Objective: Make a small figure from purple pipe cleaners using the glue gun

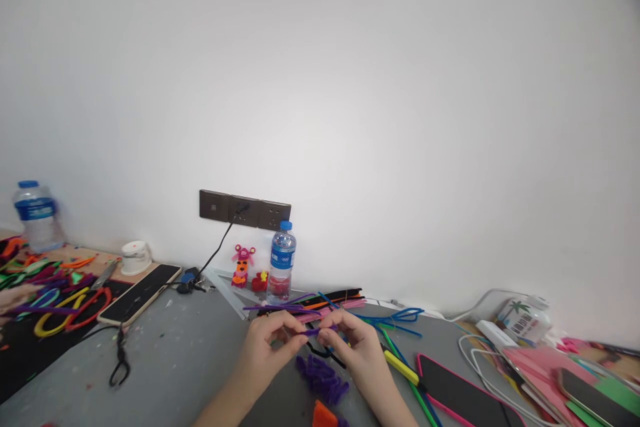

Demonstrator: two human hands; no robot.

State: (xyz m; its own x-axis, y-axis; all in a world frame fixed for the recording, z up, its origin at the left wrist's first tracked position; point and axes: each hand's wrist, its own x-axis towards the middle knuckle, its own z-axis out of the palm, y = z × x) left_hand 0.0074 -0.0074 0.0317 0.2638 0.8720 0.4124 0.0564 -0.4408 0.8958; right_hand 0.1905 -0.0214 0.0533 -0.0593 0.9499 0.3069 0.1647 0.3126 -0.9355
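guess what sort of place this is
Probably a shared craft table, perhaps in a classroom or workshop: purple fuzzy stems lie curled beneath the hands, scissors sit among colourful pieces, and a small pink-and-orange figure stands by the wall.

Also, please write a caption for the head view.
Two hands pinch a purple fuzzy stem above a gray table, near a water bottle.

Gray tabletop [165, 363] against a white wall, speckled with small scraps. Toward the back are a blue-capped water bottle [281, 263], a pink-and-orange figure [241, 268] and a loose bundle of colored fuzzy stems [395, 318]. Curled purple fuzzy pieces [321, 379] lie at the front, beside an orange piece [325, 415]. To the right are a yellow-handled tool [400, 365], a pink-edged dark device [465, 392] and pink sheets [537, 370].
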